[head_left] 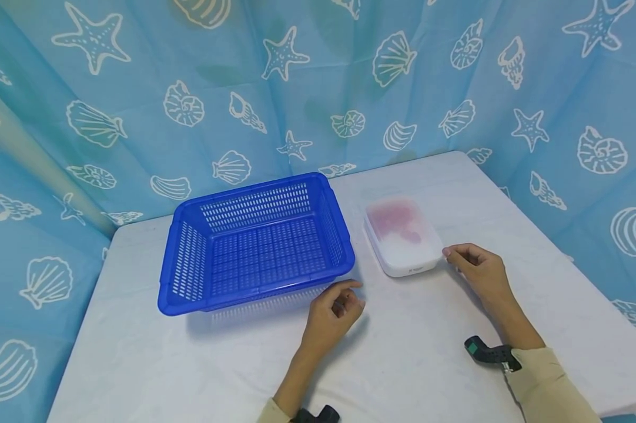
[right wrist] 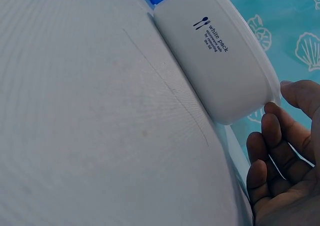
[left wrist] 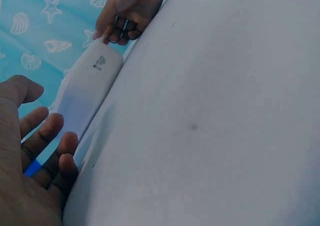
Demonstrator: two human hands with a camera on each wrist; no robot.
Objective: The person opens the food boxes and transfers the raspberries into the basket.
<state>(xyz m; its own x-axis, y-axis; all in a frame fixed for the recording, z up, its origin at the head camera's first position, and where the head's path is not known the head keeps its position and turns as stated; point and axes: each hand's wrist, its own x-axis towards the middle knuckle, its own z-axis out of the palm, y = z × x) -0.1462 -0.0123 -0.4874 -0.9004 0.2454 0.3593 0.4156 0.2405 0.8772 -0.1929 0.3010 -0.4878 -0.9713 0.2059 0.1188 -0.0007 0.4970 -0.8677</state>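
A white lidded plastic food container (head_left: 405, 238) sits on the table, something pink showing through its cloudy lid (right wrist: 250, 33). Printed on its side in the right wrist view is "white pack", with a small spoon and fork. My right hand (head_left: 479, 270) pinches the lid's near right corner between thumb and index finger (right wrist: 287, 123); the other fingers are loosely bent below. Near the front right corner of a blue plastic basket (head_left: 267, 288), my left hand (head_left: 331, 314) hovers with relaxed, bent fingers and holds nothing. The left wrist view shows its palm and fingers (left wrist: 45, 136) apart from the container.
The basket has slatted walls and a mesh floor and stands left of the container. A white cloth (head_left: 402, 352) covers the table. Behind and at both sides hangs a blue curtain (head_left: 318, 88) with shells and starfish. Each wrist wears a black strapped device (head_left: 489, 352).
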